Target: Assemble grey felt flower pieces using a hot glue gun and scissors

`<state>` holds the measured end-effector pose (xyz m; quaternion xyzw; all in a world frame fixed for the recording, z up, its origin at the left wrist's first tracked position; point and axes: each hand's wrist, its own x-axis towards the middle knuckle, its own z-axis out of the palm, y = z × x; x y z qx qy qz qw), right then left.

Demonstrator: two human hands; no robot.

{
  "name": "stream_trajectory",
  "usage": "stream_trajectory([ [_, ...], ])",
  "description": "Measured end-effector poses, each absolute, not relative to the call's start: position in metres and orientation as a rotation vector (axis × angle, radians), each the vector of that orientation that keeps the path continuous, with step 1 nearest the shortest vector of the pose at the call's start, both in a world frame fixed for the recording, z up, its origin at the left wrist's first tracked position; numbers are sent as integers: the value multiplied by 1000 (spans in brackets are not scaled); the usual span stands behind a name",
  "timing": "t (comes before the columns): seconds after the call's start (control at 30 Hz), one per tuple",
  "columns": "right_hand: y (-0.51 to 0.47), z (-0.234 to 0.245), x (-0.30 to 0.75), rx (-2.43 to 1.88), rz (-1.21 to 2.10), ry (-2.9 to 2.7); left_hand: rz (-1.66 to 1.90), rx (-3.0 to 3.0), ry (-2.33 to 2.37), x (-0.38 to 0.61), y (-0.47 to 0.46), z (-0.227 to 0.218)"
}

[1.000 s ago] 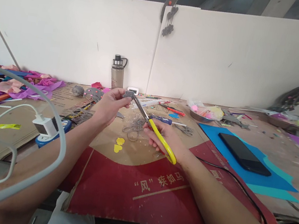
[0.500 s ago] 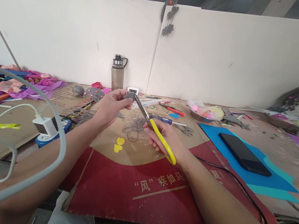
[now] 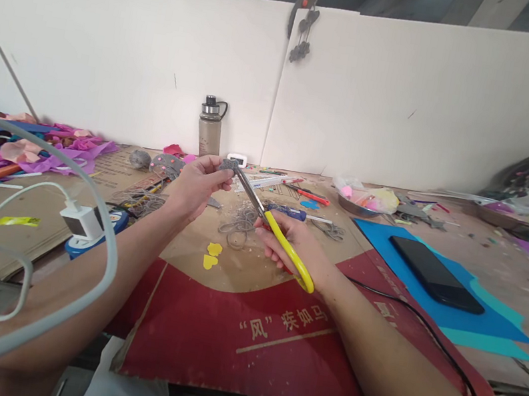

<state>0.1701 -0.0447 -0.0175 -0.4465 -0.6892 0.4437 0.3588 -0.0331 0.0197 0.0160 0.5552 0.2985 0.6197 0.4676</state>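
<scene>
Between thumb and fingers, my left hand (image 3: 199, 186) pinches a small piece of grey felt (image 3: 229, 165). My right hand (image 3: 290, 239) is closed round the yellow-handled scissors (image 3: 283, 235), whose metal blades reach up and left to the felt's right edge. Whether the blades are parted there is too small to tell. Below the hands, a yellow flower cutout and a yellow heart cutout (image 3: 210, 262) lie on the cardboard. Tangled grey cord (image 3: 240, 224) lies between my hands, close to a blue-handled tool (image 3: 287, 212).
A black phone (image 3: 436, 274) rests on blue sheets (image 3: 482, 319) at the right. A grey bottle (image 3: 210, 129) stands against the white board. White cables (image 3: 107, 259) cross the left foreground near a charger (image 3: 82, 221). Behind, a bowl (image 3: 359, 207) holds bagged bits; crumpled coloured fabric-like pieces (image 3: 19, 150) pile up left.
The felt and my left hand have shifted very slightly left, and the scissor tips with them. The whole view has moved a little; both grips stay the same.
</scene>
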Motion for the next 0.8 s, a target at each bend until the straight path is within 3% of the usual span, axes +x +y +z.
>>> stream_trajectory([
  [0.8, -46, -17, 169, -1167, 1126, -1767, 1530, 1371, 742, -31, 19, 16],
])
